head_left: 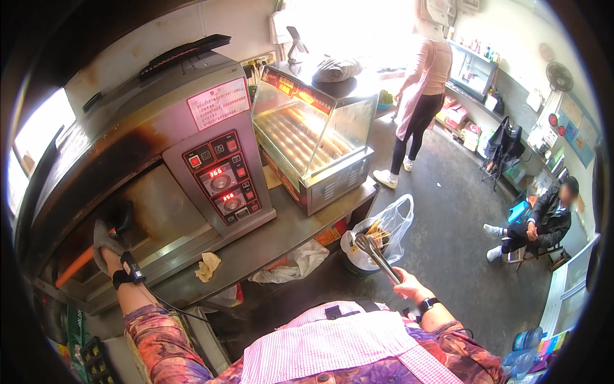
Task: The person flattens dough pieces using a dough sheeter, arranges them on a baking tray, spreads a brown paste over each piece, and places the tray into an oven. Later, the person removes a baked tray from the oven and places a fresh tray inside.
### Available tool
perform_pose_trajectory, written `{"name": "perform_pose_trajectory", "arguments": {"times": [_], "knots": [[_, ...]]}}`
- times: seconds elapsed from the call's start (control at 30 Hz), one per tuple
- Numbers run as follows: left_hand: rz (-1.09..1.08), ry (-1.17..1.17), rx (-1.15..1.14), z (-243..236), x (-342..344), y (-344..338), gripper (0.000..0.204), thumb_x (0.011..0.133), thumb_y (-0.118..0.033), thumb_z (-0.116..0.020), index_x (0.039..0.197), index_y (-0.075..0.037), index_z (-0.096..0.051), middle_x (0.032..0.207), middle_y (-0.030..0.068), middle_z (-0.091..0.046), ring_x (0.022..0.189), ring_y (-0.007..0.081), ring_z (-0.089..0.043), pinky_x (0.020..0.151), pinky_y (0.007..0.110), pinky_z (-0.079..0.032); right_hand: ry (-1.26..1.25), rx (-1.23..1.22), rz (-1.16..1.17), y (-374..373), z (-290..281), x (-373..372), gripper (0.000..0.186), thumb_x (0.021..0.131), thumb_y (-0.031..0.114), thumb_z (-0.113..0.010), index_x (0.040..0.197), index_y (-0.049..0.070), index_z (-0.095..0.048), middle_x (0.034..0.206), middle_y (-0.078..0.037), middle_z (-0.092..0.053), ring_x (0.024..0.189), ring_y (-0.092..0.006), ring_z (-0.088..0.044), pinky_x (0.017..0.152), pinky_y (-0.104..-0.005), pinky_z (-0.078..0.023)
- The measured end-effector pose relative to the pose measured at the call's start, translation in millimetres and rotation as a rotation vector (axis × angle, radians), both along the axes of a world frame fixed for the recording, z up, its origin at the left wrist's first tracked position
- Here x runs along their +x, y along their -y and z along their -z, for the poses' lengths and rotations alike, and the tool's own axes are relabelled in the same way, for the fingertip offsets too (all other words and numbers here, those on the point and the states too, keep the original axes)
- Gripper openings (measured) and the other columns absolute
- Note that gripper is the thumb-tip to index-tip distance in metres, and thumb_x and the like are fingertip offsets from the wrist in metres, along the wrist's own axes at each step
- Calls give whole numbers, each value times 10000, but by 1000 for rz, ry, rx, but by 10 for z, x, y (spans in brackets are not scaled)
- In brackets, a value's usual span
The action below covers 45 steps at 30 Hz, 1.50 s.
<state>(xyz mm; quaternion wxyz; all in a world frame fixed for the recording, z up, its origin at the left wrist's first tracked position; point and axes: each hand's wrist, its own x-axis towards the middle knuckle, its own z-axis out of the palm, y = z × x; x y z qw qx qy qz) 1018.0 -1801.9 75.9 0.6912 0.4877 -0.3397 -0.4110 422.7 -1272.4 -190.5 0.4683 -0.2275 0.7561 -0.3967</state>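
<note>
A grey glove covers my left hand [106, 242], which is closed around the handle [75, 267], an orange bar with a dark end, at the front of a large metal oven [148, 211]. Brown scorch marks stain the oven front. My right hand [412, 288] grips a pair of metal tongs [382, 261] by the handle end. The tongs point away from me, their heads over a bin lined with a clear plastic bag [398, 221]. Thin sticks [374, 232] show inside that bag.
The oven's control panel [222, 179] glows red. Beside it, a glass-sided roller warmer [307, 137] stands on the metal counter [291, 233], where a crumpled yellowish cloth [207, 267] lies. One person [425, 83] stands beyond; another [543, 221] sits at right. Water bottles [527, 339] stand at lower right.
</note>
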Motion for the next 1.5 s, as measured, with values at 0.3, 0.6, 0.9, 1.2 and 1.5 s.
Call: {"name": "perform_pose_trajectory", "arguments": {"times": [0.3, 0.6, 0.9, 1.2, 1.5], "knots": [[-2, -41, 10, 5, 11, -26, 306, 908, -343, -537, 1027, -69, -603, 828, 63, -596, 693, 156, -536, 610, 268, -432, 8, -57, 18, -41, 97, -28, 859, 649, -26, -613, 1452, 91, -328, 1045, -72, -602, 628, -127, -576, 466, -250, -448], [-5, -72, 13, 14, 25, -43, 328, 902, -383, -550, 1004, -76, -609, 791, 61, -591, 665, 157, -531, 587, 273, -429, -13, 3, 14, -99, -21, 5, 852, 670, -4, -619, 1459, 135, -331, 1013, -50, -620, 600, -111, -565, 451, -251, -436], [-1, -111, 13, 20, 33, -23, 353, 897, -422, -563, 981, -83, -615, 753, 60, -586, 636, 159, -526, 564, 278, -425, -25, 35, 20, -101, 11, 32, 844, 669, -21, -616, 1452, 135, -344, 1028, -58, -615, 616, -116, -567, 453, -252, -432], [12, -171, 94, -56, 2, -43, 446, 889, -494, -561, 1100, -106, -623, 855, 53, -617, 684, 187, -539, 558, 298, -432, -44, 47, -7, -106, -25, 85, 833, 674, 6, -622, 1451, 142, -350, 983, -32, -619, 610, -111, -562, 454, -253, -430], [-91, -185, 98, -221, -341, -382, 412, 842, -553, -584, 828, -142, -574, 642, 28, -497, 548, 148, -445, 486, 285, -368, -64, 47, -28, -107, -5, 105, 845, 668, 7, -614, 1457, 127, -335, 983, -40, -618, 589, -112, -556, 448, -255, -426]]}}
